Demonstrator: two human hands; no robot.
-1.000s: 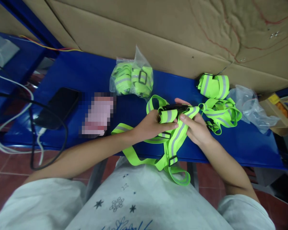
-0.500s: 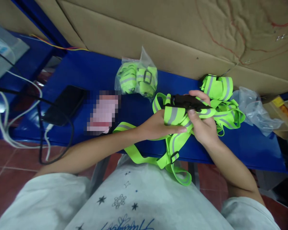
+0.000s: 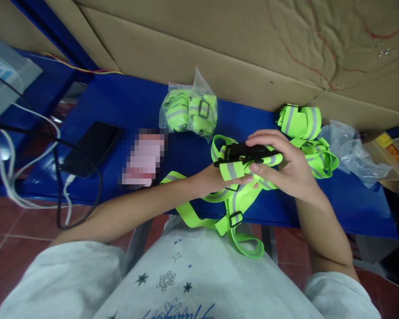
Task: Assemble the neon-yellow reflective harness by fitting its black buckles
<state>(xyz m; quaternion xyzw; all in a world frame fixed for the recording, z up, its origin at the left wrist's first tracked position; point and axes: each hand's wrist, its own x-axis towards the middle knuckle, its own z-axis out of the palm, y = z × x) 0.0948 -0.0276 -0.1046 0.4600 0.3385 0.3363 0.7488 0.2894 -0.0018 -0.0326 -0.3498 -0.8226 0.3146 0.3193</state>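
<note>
Across the view, a blue bench (image 3: 126, 102) under a cardboard wall. Over the near edge of the bench, a neon strap (image 3: 234, 201) with grey stripes, bunched at the top and hanging down past the edge toward the lap. At the back of the bench, a bag (image 3: 189, 110) of similar straps; at the right end of the bench, one folded roll (image 3: 301, 120); on the left part of the bench, a dark phone (image 3: 93, 146).

Above the near edge of the bench, left hand (image 3: 210, 178) closed on a folded end of the strap, gripping from below. Just beside, right hand (image 3: 292, 170) with fingers curled over a black buckle (image 3: 244, 153) and pinching it (palm side hidden, so the grip only partly seen).

Long axis of the buckle along the bench, left to right, between the two hands; right hand nearer, covering the right end from above, left hand just under the left end. Below the bench edge, a small slider (image 3: 236, 218) on the strap, apart from both hands.
</note>
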